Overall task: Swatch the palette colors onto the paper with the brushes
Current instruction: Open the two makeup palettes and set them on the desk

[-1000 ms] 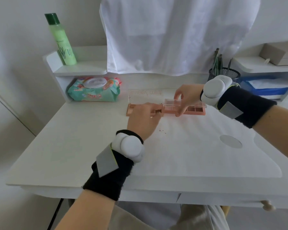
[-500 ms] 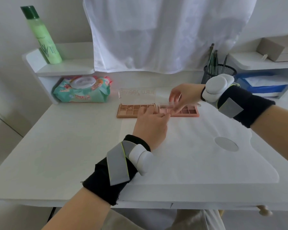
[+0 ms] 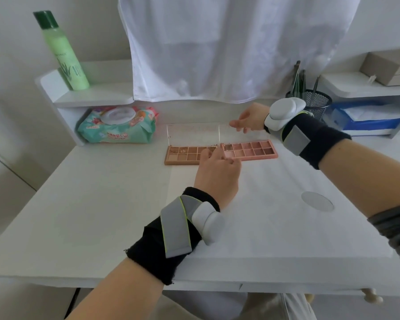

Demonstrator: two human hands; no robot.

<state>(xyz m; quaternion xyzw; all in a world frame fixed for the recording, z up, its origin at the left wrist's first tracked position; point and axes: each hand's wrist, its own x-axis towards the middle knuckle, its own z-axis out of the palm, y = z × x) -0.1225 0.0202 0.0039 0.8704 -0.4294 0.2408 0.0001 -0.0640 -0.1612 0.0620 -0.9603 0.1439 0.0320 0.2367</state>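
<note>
Two eyeshadow palettes lie side by side at the back of the desk: a tan palette (image 3: 183, 156) and a pink palette (image 3: 252, 150). Both clear lids stand open. My right hand (image 3: 248, 120) has its fingertips on the top edge of the pink palette's lid (image 3: 245, 135). My left hand (image 3: 217, 175) is curled at the near edge where the two palettes meet, thumb over the tan one. A white palette-shaped paper (image 3: 275, 204) with a round grey hole (image 3: 317, 200) lies in front. The brushes (image 3: 298, 79) stand in a black mesh cup (image 3: 316, 100) behind my right wrist.
A pack of wet wipes (image 3: 118, 129) lies under the left shelf, and a green bottle (image 3: 62, 51) stands on that shelf. A white cloth (image 3: 217, 42) hangs at the back. A blue tray (image 3: 365, 120) and a cardboard box (image 3: 390, 68) sit on the right shelves.
My right hand has swung the pink palette's clear lid up from nearly flat to upright. My left hand shifted right from the tan palette to the seam between the two.
</note>
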